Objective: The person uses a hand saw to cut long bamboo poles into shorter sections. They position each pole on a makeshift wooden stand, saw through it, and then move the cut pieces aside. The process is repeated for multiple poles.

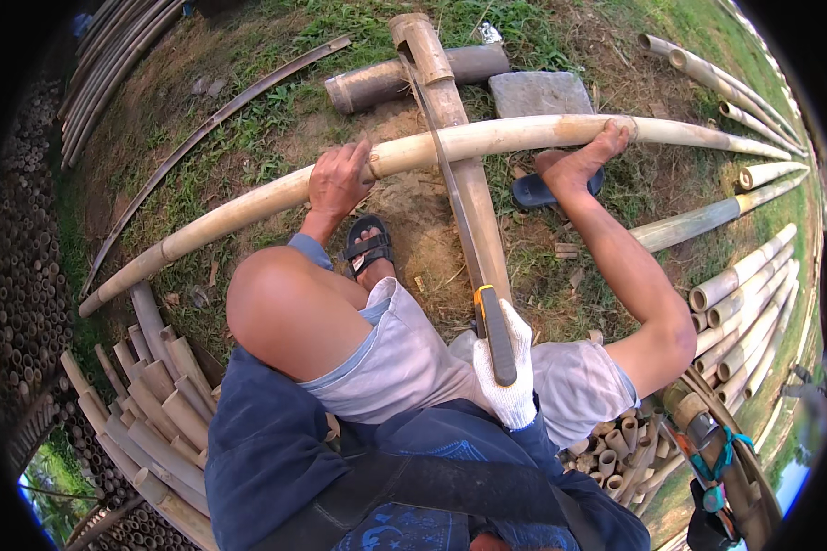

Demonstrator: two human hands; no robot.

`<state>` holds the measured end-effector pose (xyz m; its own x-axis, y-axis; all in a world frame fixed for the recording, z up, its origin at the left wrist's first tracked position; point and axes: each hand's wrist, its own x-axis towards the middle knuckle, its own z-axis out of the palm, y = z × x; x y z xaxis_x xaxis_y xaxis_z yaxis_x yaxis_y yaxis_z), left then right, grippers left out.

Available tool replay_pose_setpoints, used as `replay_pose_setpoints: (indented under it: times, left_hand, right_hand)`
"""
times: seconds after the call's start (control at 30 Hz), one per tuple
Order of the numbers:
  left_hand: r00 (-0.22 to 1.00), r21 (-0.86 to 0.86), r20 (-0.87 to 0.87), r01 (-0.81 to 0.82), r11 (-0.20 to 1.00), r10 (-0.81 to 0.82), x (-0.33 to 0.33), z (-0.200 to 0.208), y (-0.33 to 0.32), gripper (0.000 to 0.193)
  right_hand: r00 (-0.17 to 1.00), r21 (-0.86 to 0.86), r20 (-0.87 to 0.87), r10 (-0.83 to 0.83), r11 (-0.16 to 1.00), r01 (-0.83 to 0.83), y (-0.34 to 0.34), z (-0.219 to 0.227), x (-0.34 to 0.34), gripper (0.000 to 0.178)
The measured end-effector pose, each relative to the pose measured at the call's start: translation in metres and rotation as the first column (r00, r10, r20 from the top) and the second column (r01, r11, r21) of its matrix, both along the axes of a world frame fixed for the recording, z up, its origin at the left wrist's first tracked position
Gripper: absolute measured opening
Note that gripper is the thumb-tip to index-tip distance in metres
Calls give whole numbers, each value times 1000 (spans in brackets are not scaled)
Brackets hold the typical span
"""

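A long pale bamboo pole (487,138) lies crosswise over a shorter bamboo block (459,174). My left hand (337,179), bare, presses down on the pole left of the crossing. My right hand (505,367), in a white knit glove, grips the black-and-yellow handle of a handsaw (459,216). The saw's blade reaches forward across the pole. My right foot (583,161), bare, is pressed on the pole to the right. My left foot wears a black sandal (369,248) on the ground below the pole.
Cut bamboo lengths are stacked at lower left (156,404) and along the right (753,303). A loose sandal (538,191), a flat grey stone (540,94) and a thick bamboo section (404,78) lie on the grass beyond the pole. A split bamboo strip (220,115) curves at upper left.
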<state>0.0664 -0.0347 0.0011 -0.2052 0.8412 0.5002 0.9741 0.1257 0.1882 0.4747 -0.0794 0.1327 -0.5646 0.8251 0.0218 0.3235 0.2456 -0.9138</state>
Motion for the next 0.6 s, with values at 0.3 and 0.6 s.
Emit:
replay_pose_setpoints:
  times: [0.3,0.6]
  left_hand:
    - [995,-100,-46,-96,990,91,-5,-10,15,68]
    - [991,-119,-47,-128,985,123,-16,-19,-3,77]
  right_hand:
    - [986,173,-168,-7,984,37,123,-49,-138,62]
    - [997,-25,64,46,999,-45,-17,-5,39,69]
